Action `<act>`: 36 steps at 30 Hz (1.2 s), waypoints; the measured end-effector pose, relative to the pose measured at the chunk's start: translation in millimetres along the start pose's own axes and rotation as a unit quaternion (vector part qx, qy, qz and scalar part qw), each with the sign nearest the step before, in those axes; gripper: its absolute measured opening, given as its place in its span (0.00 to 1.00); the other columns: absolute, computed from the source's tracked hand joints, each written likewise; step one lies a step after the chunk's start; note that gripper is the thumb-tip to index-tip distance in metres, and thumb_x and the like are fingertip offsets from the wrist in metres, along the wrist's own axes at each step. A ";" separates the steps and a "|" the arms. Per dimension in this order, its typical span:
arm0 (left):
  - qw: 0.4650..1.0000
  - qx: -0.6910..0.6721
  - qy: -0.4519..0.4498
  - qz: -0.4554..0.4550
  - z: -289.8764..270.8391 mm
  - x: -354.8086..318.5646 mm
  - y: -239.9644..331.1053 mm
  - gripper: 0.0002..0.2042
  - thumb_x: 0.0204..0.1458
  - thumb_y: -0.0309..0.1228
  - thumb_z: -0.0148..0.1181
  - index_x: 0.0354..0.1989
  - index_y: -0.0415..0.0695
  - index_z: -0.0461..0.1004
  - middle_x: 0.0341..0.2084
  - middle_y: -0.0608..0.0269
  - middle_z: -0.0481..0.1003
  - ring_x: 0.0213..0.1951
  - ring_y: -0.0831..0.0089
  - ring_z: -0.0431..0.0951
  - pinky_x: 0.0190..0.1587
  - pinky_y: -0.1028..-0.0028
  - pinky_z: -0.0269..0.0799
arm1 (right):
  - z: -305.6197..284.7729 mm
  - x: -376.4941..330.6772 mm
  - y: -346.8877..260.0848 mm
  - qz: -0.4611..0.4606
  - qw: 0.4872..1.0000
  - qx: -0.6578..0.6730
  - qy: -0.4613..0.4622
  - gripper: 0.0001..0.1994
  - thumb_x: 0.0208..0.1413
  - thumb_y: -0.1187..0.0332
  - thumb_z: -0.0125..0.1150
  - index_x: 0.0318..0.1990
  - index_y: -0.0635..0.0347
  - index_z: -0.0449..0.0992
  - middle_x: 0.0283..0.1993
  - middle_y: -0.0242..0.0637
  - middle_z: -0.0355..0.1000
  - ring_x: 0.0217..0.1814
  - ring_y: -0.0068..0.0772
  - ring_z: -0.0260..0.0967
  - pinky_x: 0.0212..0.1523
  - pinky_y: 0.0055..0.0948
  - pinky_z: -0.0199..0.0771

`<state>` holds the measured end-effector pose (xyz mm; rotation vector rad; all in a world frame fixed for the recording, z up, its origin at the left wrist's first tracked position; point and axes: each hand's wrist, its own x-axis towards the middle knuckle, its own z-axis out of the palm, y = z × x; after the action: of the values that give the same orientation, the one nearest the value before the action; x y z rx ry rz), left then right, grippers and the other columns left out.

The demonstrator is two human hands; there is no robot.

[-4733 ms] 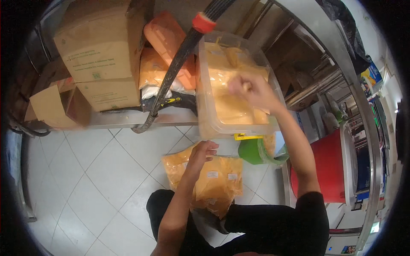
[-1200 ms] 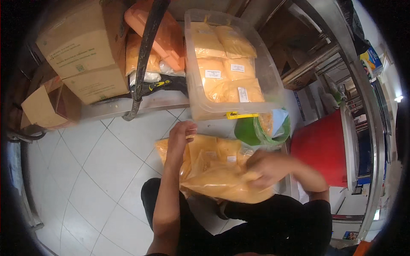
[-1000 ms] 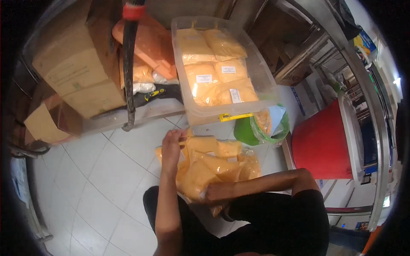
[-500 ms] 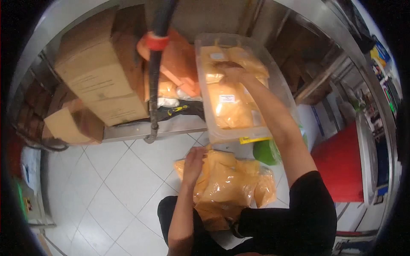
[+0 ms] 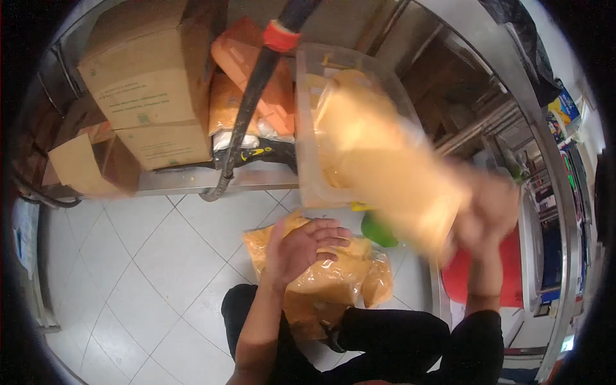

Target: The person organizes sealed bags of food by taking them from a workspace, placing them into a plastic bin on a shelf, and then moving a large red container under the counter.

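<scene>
My right hand, smeared by motion, grips one end of a plastic bag of yellow-orange powder. The bag slants across the clear plastic tub, its far end over the tub's inside and its near end past the right wall. More yellow-orange bags show inside, partly hidden behind the held one. Fingers spread and palm showing, my left hand is open and holds nothing. Beneath it, a pile of similar bags lies on the floor between my legs; I cannot tell if the hand touches them.
Cardboard boxes stand on the low metal shelf at left. An orange scoop-like plastic piece rests beside the tub. A black hose with a red band hangs in front. A green item and a red bin are at right.
My right hand has come out of the tub toward the right, bringing a bag with it. My left hand has shifted slightly right and turned, its fingers now spread.
</scene>
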<state>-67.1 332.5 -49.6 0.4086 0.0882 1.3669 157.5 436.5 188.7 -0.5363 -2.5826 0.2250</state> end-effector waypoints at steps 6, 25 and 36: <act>0.954 0.078 0.291 0.013 6.9 -42.9 -13.4 0.30 0.48 0.29 0.70 0.60 0.38 0.65 0.53 0.55 0.73 0.52 0.64 0.76 0.52 0.66 0.74 | 65.5 -13.5 -64.2 -0.128 0.920 0.137 -0.345 0.27 0.48 0.59 0.66 0.54 0.64 0.75 0.53 0.51 0.74 0.59 0.49 0.71 0.53 0.37 0.76; 0.403 0.831 0.036 -0.382 -121.3 -49.8 -67.2 0.34 0.51 0.56 0.59 0.51 0.33 0.75 0.44 0.40 0.77 0.45 0.50 0.79 0.47 0.54 0.75 | 161.3 178.8 306.7 0.320 0.923 -0.209 -0.045 0.22 0.52 0.58 0.62 0.54 0.56 0.77 0.51 0.42 0.75 0.53 0.39 0.73 0.53 0.34 0.73; 0.950 0.284 0.126 -0.016 10.0 -17.2 -15.3 0.35 0.57 0.60 0.51 0.63 0.43 0.63 0.54 0.51 0.72 0.54 0.56 0.74 0.53 0.55 0.72 | 6.5 22.3 23.5 0.248 0.961 0.105 0.067 0.12 0.53 0.68 0.68 0.42 0.67 0.81 0.34 0.34 0.79 0.34 0.21 0.75 0.33 0.22 0.73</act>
<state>-53.5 311.4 -48.4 0.7062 0.7094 1.3418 144.3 466.6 186.8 -1.0694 -2.2174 0.6006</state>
